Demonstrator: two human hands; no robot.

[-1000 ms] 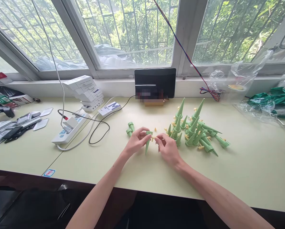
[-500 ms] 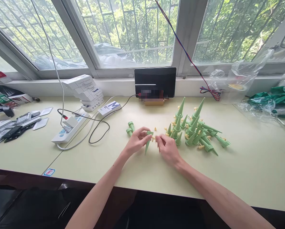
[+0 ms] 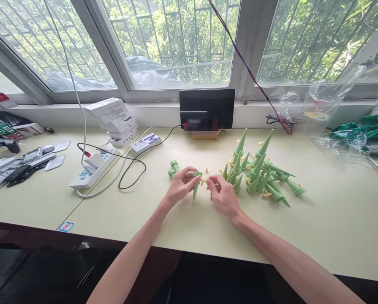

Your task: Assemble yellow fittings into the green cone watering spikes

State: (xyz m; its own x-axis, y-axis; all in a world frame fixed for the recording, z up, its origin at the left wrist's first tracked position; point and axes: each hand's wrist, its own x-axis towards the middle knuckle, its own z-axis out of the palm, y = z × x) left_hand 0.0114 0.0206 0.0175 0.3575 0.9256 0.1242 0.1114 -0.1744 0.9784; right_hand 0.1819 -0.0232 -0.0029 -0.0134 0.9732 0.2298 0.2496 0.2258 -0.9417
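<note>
My left hand (image 3: 183,185) is closed around a green plastic plant watering spike (image 3: 195,192), its point hanging downward. A small pale-yellow valve (image 3: 203,180) sticks out of the spike's side toward the right. The fingertips of my right hand (image 3: 223,194) pinch the outer end of that valve. Just beyond the hands, a loose yellow piece (image 3: 207,170) lies on the table. Two green caps or spike ends (image 3: 174,166) show behind my left hand. Several more green spikes with yellow valves (image 3: 256,169) stand and lie in a cluster right of my right hand.
A dark tablet (image 3: 207,109) leans at the back on a cardboard stand. To the left are a white power strip (image 3: 95,166) with cables, stacked white boxes (image 3: 112,120) and flat packaged items (image 3: 30,162). Clear plastic bags (image 3: 322,114) lie at the right.
Both hands stay nearly in place, around the same spike and valve. The right-hand fingers have loosened slightly and shifted at the valve's end. The view has moved very little.
</note>
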